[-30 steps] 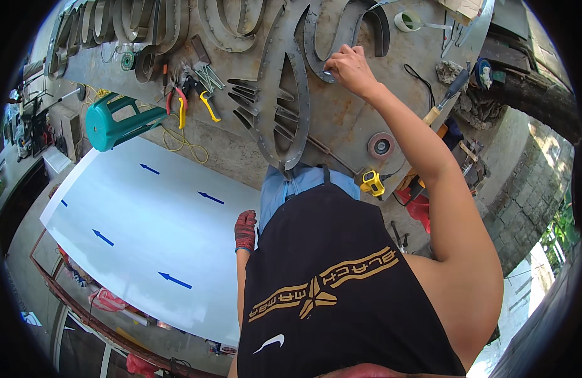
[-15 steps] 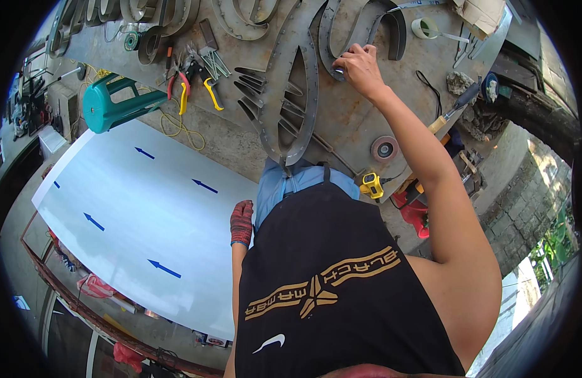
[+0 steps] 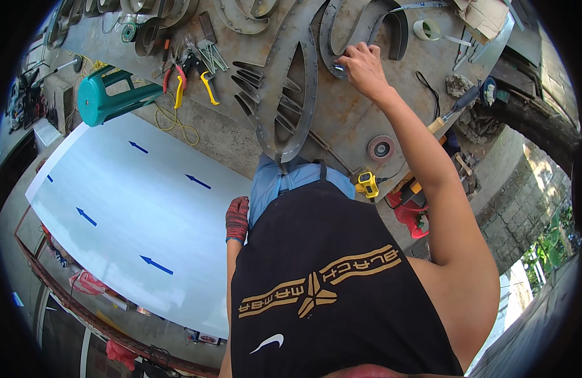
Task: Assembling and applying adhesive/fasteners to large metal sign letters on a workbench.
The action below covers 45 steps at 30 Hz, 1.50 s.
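My bare right hand (image 3: 365,68) reaches over the metal table, fingers pinched together at the lower end of a curved grey metal strip (image 3: 329,38). A small shiny, bluish piece shows at the fingertips; I cannot make out what it is. Left of it lies a large bent-metal outline (image 3: 308,94) with rivet-like dots along its edges and several thin pointed fins (image 3: 250,79). Its pointed lower end comes close to my waist. My left hand (image 3: 237,218), in a red and dark knitted glove, hangs beside my hip, its fingers mostly turned out of sight.
Pliers (image 3: 179,85), yellow-handled snips (image 3: 209,87) and metal rods (image 3: 213,58) lie on the table's left. At right are a flap disc (image 3: 381,148), a tape roll (image 3: 424,29) and a yellow tool (image 3: 367,184). A green stool (image 3: 102,97) stands beside a white sheet (image 3: 133,208) with blue arrows.
The whole view has shifted slightly. My right hand stays at the curved strip's end, its fingers a little changed in pose. My left hand still hangs at my side.
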Tool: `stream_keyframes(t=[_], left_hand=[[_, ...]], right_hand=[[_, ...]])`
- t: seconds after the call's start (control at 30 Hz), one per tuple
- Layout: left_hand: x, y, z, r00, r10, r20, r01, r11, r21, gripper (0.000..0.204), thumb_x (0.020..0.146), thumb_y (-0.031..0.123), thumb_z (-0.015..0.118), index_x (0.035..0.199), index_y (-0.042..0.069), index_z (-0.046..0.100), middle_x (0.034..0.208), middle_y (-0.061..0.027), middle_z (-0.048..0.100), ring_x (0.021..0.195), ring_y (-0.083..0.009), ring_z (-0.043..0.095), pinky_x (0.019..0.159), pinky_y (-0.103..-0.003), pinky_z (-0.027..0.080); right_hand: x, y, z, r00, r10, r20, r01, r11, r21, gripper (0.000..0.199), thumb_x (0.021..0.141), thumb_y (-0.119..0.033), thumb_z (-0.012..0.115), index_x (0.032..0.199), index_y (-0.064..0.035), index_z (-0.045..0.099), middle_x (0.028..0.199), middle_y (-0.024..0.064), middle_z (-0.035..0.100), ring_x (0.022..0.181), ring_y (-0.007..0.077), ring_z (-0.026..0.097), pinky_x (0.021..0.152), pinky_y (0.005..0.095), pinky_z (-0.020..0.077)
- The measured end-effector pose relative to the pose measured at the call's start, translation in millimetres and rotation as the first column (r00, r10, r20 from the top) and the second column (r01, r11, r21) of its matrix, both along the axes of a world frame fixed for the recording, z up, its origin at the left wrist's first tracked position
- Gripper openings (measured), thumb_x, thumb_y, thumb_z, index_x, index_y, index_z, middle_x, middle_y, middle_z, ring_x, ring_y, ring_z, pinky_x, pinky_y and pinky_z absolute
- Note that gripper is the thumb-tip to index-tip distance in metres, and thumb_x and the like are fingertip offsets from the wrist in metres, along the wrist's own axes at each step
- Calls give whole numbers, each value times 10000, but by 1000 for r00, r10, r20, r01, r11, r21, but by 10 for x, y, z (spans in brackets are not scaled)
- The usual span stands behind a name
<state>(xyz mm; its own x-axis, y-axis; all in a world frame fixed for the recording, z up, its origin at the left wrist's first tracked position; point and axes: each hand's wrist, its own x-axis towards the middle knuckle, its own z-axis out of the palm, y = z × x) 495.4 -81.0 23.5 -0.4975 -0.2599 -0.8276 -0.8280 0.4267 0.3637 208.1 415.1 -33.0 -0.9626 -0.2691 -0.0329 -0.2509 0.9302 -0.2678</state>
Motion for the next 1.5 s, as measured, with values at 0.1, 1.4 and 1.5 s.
stream_keyframes(t=[0.1, 1.4, 1.5], left_hand=[[-42, 61, 30, 1000, 26, 5, -26, 1000, 1, 270, 978, 244, 636, 1147, 43, 695, 1075, -107, 716, 1024, -212, 647, 953, -346, 483], [164, 99, 1, 999, 24, -33, -24, 1000, 5, 274, 987, 264, 618, 1144, 54, 697, 1072, -115, 718, 1029, -223, 647, 955, -351, 482], [105, 162, 73, 1000, 8, -15, -9, 1000, -17, 276, 987, 263, 620, 1146, 52, 698, 1067, -122, 719, 1030, -220, 649, 954, -349, 483]], right_hand=[[19, -11, -18, 1000, 5, 4, -5, 1000, 25, 242, 823, -97, 657, 989, -224, 779, 927, 22, 604, 1007, 224, 544, 903, 416, 349], [13, -74, 83, 995, 7, 101, -12, 999, 51, 407, 799, 5, 560, 1060, -238, 755, 958, 67, 572, 1053, 251, 521, 954, 446, 313], [27, -55, 62, 994, -12, 111, 5, 998, 59, 381, 810, -14, 569, 1056, -234, 758, 982, 69, 589, 1069, 254, 530, 982, 456, 321]])
